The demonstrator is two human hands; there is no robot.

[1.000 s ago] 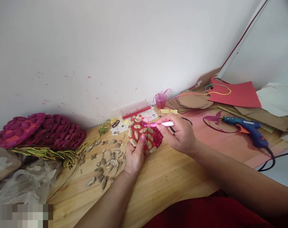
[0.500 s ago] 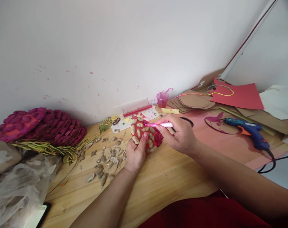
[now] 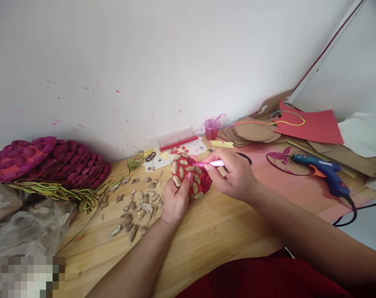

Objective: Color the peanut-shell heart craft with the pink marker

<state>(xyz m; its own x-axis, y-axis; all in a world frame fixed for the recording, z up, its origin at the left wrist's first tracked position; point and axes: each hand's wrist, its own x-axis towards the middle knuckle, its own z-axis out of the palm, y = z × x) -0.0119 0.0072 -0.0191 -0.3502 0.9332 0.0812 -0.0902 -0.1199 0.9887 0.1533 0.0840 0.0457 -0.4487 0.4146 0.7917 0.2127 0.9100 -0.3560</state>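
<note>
Pinching the brush (image 3: 218,163): my right hand (image 3: 234,176), fingers narrow around its white handle, pink tip over the red disc (image 3: 191,192); whether touching, I cannot tell.
Left fingers: my left hand (image 3: 177,196) clasps that disc mid-frame, thumb across its front.
Peanuts on disc: magenta (image 3: 207,179) at the right edge, mostly bare tan (image 3: 190,169) elsewhere; I judge much colouring left.
Magenta stack (image 3: 23,159): left of frame, seemingly coloured throughout.
Glue gun (image 3: 327,167): right of frame, on the surface (image 3: 213,231); its label's too small to read.
</note>
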